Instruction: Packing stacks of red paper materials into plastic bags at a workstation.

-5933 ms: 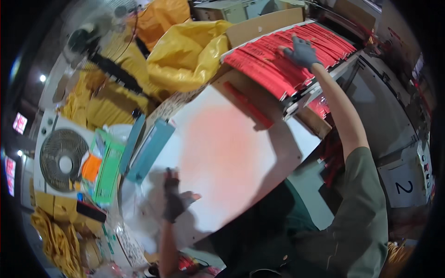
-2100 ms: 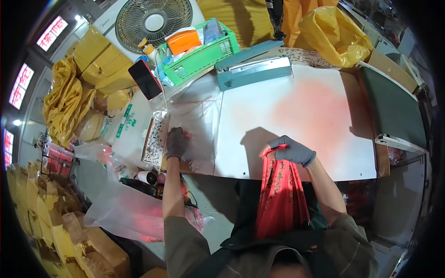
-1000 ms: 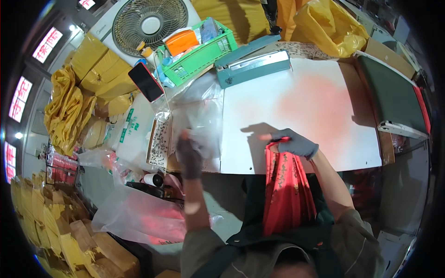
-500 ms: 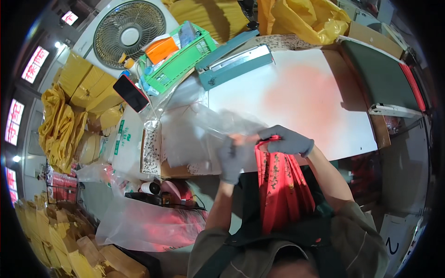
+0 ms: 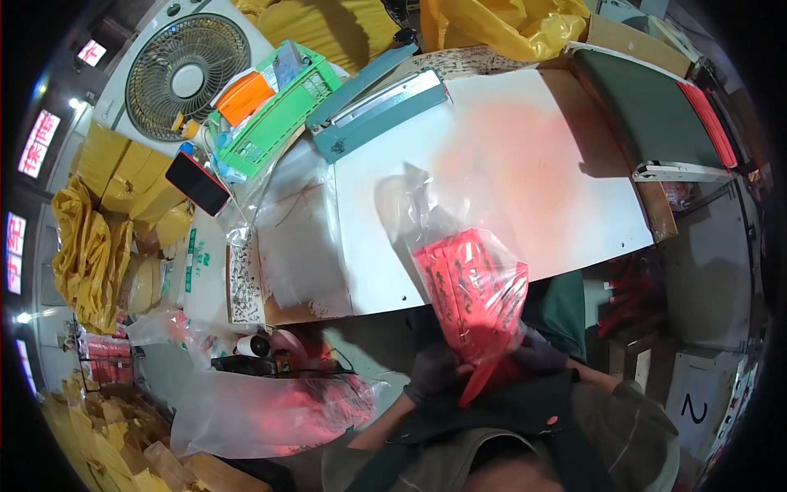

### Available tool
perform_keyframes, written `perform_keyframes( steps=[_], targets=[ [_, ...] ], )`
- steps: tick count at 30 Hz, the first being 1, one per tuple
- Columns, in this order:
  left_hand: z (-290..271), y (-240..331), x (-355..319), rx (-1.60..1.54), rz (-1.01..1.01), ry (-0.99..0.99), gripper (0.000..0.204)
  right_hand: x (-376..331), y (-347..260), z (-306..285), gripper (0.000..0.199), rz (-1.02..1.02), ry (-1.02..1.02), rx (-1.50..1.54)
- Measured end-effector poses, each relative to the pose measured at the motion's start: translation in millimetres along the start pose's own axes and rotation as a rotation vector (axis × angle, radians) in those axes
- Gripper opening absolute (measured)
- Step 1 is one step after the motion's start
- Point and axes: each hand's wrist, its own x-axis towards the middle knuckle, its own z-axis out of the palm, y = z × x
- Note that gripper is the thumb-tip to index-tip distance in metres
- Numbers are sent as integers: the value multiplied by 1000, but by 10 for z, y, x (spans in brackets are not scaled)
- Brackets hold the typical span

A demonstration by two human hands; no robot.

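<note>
A clear plastic bag (image 5: 459, 195) reaches over the table's front edge toward my body. Inside its near part is a bundle of red printed strips (image 5: 475, 283), with dark and gold characters; I cannot tell whether they are paper or cloth. My left hand (image 5: 432, 369), in a grey glove, closes on the bundle's near left end. On the near right side, my right hand (image 5: 545, 348), gloved alike, grips the bag's lower end. The bag and shadow partly hide the fingers of both hands. One red strip (image 5: 479, 381) hangs out between the hands.
A white-topped table (image 5: 369, 262) lies ahead, with flat clear bags (image 5: 299, 230) at its left. A teal metal box (image 5: 381, 115), a green basket (image 5: 275, 123), a phone (image 5: 197, 183) and a fan (image 5: 188, 79) stand beyond. Below left lies a bag of red goods (image 5: 287, 414).
The red strips, bare in my right hand before, now sit inside the clear bag. Both hands have drawn down toward my body. The bag has moved from the left to in front of me.
</note>
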Motion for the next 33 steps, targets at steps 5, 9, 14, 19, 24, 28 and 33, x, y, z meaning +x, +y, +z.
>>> perform_keyframes(
  steps=[5,9,14,19,24,28,33],
  targets=[
    [-584,237,538,-467,-336,-158,18,151,-799,-337,64,-67,-9,-545],
    [-1569,669,1363,-200,36,22,6,539,-1864,-633,54,-496,50,-1423],
    [-2396,1250,2150,-266,273,252,16,711,-3144,-456,21,-923,319,-1361],
    [-2165,1114,2331,311,586,128,21,923,-3239,-728,30,-628,270,-1415],
    [-2023,1510,2373,744,592,294,23,1208,-3064,-181,42,-965,126,-1363],
    [-1836,1295,2392,666,660,276,27,1547,-2891,-341,33,-700,-15,-1564],
    [-1507,408,2471,-426,-99,136,38,2454,-3019,-518,26,-1054,201,-1187]
  ],
)
